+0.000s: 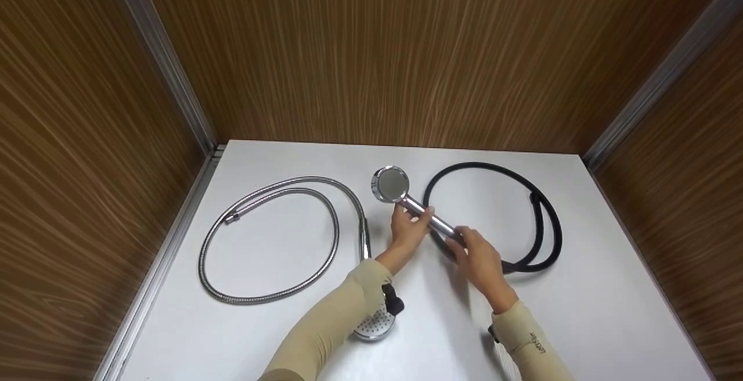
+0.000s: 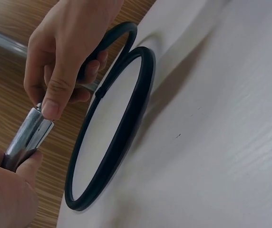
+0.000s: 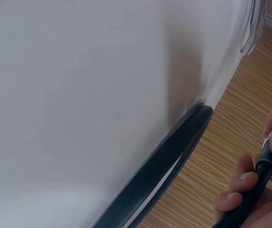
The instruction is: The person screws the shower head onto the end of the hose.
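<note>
My left hand [image 1: 408, 233] grips the chrome handle of a hand shower [image 1: 390, 184], its round head raised toward the back with the face up. At the handle's lower end, my right hand [image 1: 479, 262] pinches the end of a black shower hose [image 3: 265, 164]. The hose end sits right at the handle's base in the right wrist view, partly hidden by fingers; I cannot tell whether the two are joined. From there the black hose loops over the white tabletop [image 1: 603, 288] on the right. The left wrist view shows the handle [image 2: 26, 137] between both hands.
On the left lies a coiled metal shower hose [image 1: 200, 259], connected to a second shower head [image 1: 376, 326] partly covered by my left forearm. Wood-grain panels [image 1: 383, 50] enclose the table at the back and both sides, with metal posts [image 1: 168, 50] at the corners.
</note>
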`<state>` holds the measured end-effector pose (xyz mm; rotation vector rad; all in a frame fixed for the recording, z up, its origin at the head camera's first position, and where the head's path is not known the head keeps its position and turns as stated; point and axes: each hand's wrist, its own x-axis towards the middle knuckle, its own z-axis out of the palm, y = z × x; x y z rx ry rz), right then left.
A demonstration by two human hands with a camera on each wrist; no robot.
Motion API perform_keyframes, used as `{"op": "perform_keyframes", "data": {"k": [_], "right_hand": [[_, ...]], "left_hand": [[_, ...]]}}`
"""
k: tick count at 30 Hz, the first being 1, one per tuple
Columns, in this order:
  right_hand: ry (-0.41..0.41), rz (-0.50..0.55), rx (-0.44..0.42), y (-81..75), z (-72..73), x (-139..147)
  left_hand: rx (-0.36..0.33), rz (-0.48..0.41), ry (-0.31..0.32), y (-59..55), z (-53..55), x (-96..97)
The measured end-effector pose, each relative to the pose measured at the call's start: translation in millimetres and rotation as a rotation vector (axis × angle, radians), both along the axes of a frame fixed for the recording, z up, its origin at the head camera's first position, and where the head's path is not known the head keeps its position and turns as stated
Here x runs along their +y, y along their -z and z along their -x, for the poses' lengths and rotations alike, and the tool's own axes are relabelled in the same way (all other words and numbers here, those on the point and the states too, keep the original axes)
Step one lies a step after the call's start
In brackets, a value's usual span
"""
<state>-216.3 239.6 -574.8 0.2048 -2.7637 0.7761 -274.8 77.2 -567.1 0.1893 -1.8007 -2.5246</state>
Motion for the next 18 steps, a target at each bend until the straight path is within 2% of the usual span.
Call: {"op": "perform_keyframes", "data": {"k": [3,10,18], "right_hand": [[0.000,0.009,0.003,-0.7,-0.2,-0.2],[-0.046,0.006,0.098,2.3,-0.7,2.0],[-0.029,0.024,0.111,2.3,-1.6,1.0]], "left_hand": [[-0.002,0.007,0.001,0.4,0.2,0.1],[-0.001,-0.016,0.024,-0.4,0.2,0.0],[-0.015,-0.015,0.013,-1.0,0.7,1.1]]}}
